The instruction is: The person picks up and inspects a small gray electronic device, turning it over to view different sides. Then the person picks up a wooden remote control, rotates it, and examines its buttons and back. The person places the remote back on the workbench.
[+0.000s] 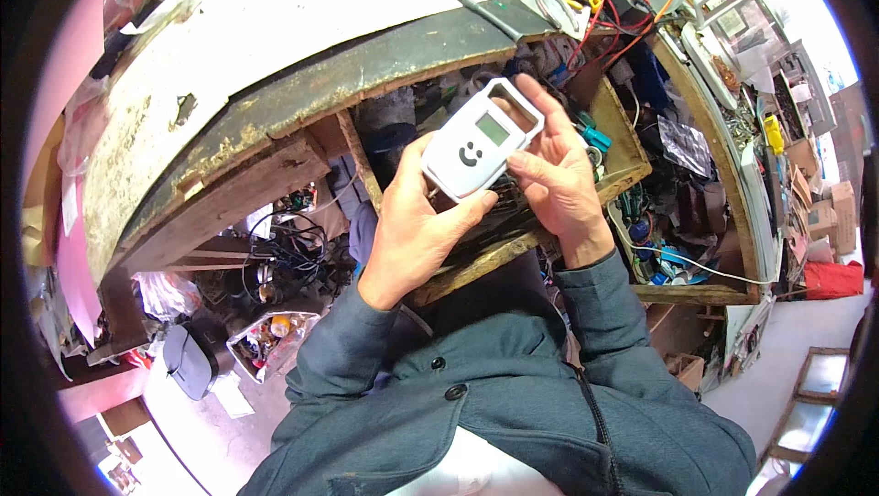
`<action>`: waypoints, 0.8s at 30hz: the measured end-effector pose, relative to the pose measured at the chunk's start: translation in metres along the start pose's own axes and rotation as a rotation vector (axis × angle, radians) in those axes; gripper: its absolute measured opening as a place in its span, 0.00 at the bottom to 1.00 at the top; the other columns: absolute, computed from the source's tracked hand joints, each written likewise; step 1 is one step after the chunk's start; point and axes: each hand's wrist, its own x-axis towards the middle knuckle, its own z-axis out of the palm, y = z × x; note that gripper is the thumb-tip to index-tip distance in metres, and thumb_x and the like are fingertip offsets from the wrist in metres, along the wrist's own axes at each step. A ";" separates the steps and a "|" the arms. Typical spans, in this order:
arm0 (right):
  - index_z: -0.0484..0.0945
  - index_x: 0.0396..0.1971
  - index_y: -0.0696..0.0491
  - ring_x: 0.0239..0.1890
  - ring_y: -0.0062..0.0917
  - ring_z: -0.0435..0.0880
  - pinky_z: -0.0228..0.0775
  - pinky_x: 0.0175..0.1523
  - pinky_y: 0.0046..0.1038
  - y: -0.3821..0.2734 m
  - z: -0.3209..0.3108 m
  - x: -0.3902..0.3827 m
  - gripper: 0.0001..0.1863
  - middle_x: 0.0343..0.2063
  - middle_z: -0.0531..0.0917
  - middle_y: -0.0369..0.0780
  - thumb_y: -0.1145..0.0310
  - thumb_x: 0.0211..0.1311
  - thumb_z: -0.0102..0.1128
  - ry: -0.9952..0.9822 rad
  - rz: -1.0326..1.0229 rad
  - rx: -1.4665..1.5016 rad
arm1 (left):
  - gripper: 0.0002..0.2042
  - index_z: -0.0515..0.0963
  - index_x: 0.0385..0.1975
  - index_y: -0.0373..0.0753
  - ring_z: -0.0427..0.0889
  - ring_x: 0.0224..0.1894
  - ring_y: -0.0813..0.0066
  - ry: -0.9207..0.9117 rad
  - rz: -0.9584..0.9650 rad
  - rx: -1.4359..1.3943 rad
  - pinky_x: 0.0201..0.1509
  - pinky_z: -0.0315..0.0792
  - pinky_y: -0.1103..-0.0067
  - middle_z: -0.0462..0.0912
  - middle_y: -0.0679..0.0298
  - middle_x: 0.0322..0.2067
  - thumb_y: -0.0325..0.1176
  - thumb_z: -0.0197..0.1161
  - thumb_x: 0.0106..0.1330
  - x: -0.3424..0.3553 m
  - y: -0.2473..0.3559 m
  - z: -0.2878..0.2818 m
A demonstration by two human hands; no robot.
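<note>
A dark-grey cloth jacket (pixel 522 395) fronts a white, handled plastic device (pixel 478 137) slanting lengthwise up-right, lower end gripped by the left hand (pixel 410 232), right edge by the right hand (pixel 560 177).

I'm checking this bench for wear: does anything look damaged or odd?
Yes: the white worktop has a ragged dark patch toward its left, possibly a tear, breaking its pale surface. Its dark front edge looks scuffed.
</note>
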 end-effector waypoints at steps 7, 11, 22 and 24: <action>0.56 0.73 0.57 0.58 0.31 0.81 0.79 0.60 0.35 0.002 -0.004 -0.004 0.43 0.58 0.79 0.47 0.81 0.59 0.68 0.122 0.002 -0.027 | 0.33 0.62 0.66 0.32 0.76 0.60 0.73 -0.053 -0.069 -0.135 0.65 0.70 0.74 0.76 0.59 0.57 0.22 0.71 0.61 -0.002 0.012 0.004; 0.59 0.70 0.57 0.54 0.31 0.84 0.84 0.55 0.37 0.005 -0.003 -0.002 0.37 0.54 0.81 0.46 0.79 0.63 0.67 0.128 -0.008 -0.047 | 0.36 0.60 0.68 0.30 0.73 0.65 0.70 -0.070 -0.099 -0.079 0.70 0.65 0.73 0.73 0.57 0.62 0.22 0.71 0.60 0.001 0.009 0.000; 0.57 0.71 0.58 0.48 0.30 0.87 0.87 0.44 0.32 0.005 -0.001 -0.002 0.37 0.51 0.83 0.48 0.77 0.66 0.65 0.170 -0.031 -0.061 | 0.34 0.62 0.66 0.32 0.77 0.56 0.74 -0.078 -0.070 -0.064 0.61 0.73 0.75 0.78 0.58 0.55 0.27 0.72 0.61 -0.003 0.001 0.001; 0.58 0.70 0.58 0.47 0.30 0.87 0.87 0.44 0.32 0.005 -0.002 -0.002 0.36 0.51 0.83 0.48 0.77 0.66 0.65 0.187 -0.037 -0.069 | 0.34 0.62 0.66 0.32 0.78 0.55 0.74 -0.093 -0.102 -0.063 0.61 0.73 0.75 0.79 0.57 0.55 0.27 0.72 0.62 -0.004 0.005 0.001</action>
